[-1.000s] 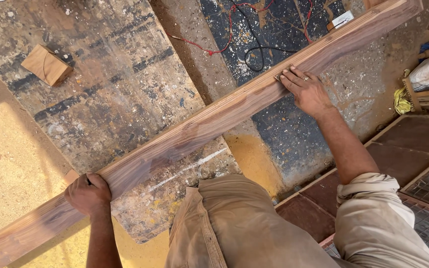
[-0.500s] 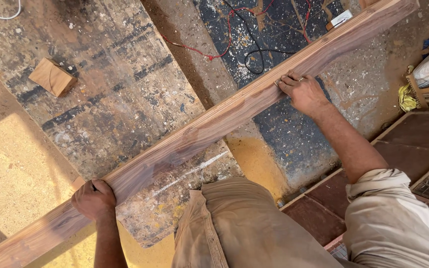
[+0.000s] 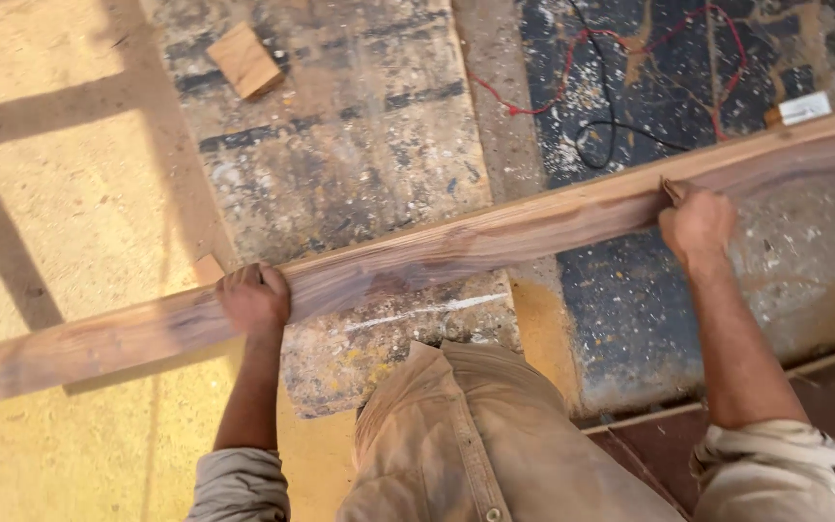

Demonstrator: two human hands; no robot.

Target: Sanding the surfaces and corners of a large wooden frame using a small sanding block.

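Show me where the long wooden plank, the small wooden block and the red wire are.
long wooden plank (image 3: pixel 475 242): head view, on its broad face, between the two hands.
small wooden block (image 3: pixel 244 59): head view, on its top face.
red wire (image 3: pixel 572 50): head view, on the strand lying over the dark speckled floor.

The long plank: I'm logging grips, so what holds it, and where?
Both hands hold the long plank: left hand grips its near edge left of middle, right hand farther right.
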